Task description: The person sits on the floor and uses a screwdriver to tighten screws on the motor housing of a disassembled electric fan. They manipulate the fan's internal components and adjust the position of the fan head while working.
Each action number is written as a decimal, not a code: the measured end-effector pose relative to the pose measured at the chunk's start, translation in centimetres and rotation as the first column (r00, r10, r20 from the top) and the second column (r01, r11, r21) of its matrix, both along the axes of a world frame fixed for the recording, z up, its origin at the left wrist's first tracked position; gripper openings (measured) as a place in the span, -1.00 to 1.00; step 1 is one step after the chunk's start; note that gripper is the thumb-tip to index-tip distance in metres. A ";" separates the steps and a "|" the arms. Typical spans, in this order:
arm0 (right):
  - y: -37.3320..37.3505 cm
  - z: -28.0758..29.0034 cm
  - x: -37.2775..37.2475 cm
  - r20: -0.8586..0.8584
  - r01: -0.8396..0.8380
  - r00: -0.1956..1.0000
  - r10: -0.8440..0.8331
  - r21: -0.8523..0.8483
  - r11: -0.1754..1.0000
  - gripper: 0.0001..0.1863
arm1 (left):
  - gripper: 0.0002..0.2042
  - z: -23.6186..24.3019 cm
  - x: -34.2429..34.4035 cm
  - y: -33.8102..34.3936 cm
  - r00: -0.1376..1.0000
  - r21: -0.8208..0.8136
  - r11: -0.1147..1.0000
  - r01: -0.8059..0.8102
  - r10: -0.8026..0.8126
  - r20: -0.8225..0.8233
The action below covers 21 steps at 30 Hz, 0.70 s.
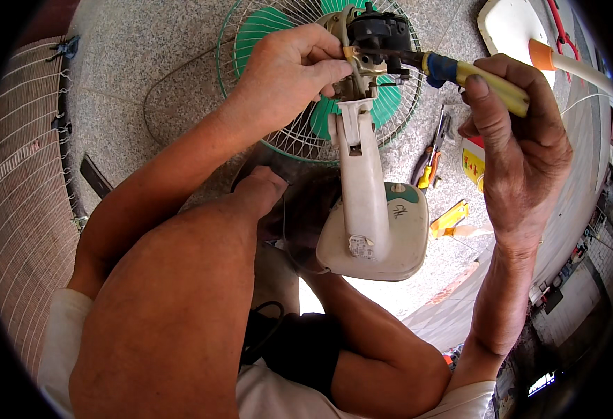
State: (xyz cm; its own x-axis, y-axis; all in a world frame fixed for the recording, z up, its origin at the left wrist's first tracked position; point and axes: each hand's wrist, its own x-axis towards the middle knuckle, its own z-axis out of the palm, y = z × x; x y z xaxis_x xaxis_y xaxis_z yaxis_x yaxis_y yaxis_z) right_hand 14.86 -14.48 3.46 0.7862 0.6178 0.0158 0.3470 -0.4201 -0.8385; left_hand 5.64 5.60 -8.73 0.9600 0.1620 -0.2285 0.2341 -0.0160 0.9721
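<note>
An electric fan with green blades (254, 35) in a wire guard (299, 150) has its motor housing (379, 31) exposed at the top. Its cream stand (362, 160) runs down to a squarish base (407, 244) between my legs. My left hand (296, 66) is closed in a pinch at the motor's left side, beside a grey cable (346, 24); whatever lies between the fingertips is hidden. In my right hand (526, 150) is what looks like a soldering iron (491, 84), with a yellow handle, blue tape and a dark shaft. Its tip reaches the motor near my left fingertips.
Pliers (430, 157) and a yellow cutter (449, 218) lie on the speckled floor (118, 49) to the right, near a yellow-and-red container (474, 164). Farther right are a white panel (512, 28) and an orange-and-white pole (571, 64). A slatted mat (24, 188) stands at left.
</note>
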 end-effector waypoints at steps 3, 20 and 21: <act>0.2 0.3 -0.2 0.005 -0.007 1.000 0.007 -0.034 0.999 -0.76 | -0.86 -0.1 -0.1 0.0 1.000 -0.002 1.000 -0.003 0.003 0.008; 2.6 0.8 -0.3 0.191 -0.060 0.977 0.095 -0.181 0.982 -0.79 | -0.90 0.4 0.2 -0.3 0.997 -0.027 0.999 -0.030 0.028 -0.074; 2.6 0.7 -0.1 0.191 -0.047 0.978 0.080 -0.171 0.984 -0.79 | -0.90 0.5 0.3 -0.3 0.997 -0.025 0.999 -0.031 0.029 -0.077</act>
State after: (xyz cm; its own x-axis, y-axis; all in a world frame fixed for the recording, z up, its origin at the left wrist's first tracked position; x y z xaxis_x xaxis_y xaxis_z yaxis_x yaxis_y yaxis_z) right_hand 14.78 -11.90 4.14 0.7368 0.6735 0.0595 0.5283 -0.5185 -0.6724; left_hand 5.91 5.28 -8.21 0.9341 0.1838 -0.3061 0.3082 0.0175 0.9512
